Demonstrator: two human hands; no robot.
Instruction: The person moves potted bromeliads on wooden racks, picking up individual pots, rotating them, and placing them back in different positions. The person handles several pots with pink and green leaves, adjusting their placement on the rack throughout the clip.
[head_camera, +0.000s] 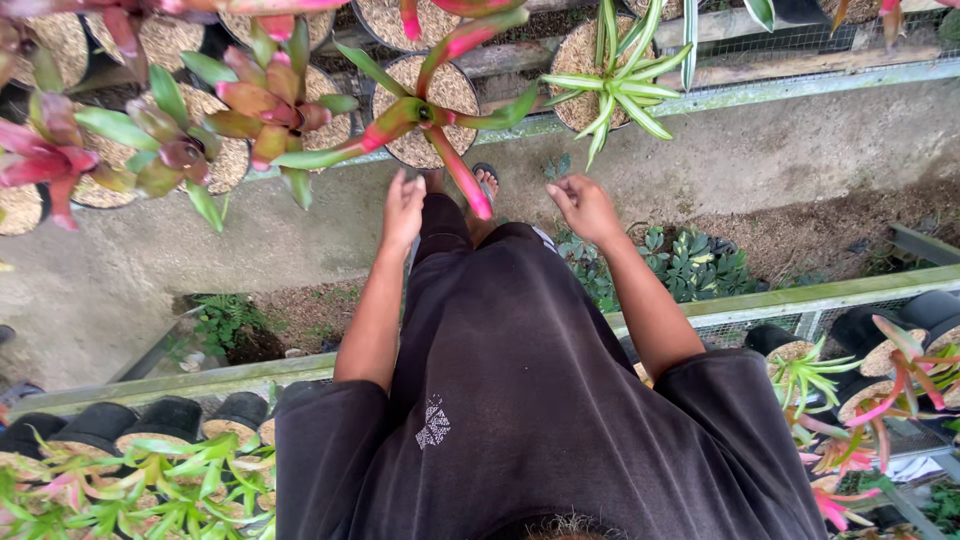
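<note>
While both grips hang loosely spread, left hand (402, 208) and right hand (585, 205) flank one red-green bromeliad (432, 115).

Just one view here, head-mounted, pointing almost straight down the wearer's own front. Sits very close above the dark t-shirt (520, 400), which fills the lower middle. Looks past both arms down to the concrete path (780, 150) far below. Catches potted bromeliads (260, 110) on a bench at the top edge, more along the bottom corners.
</note>
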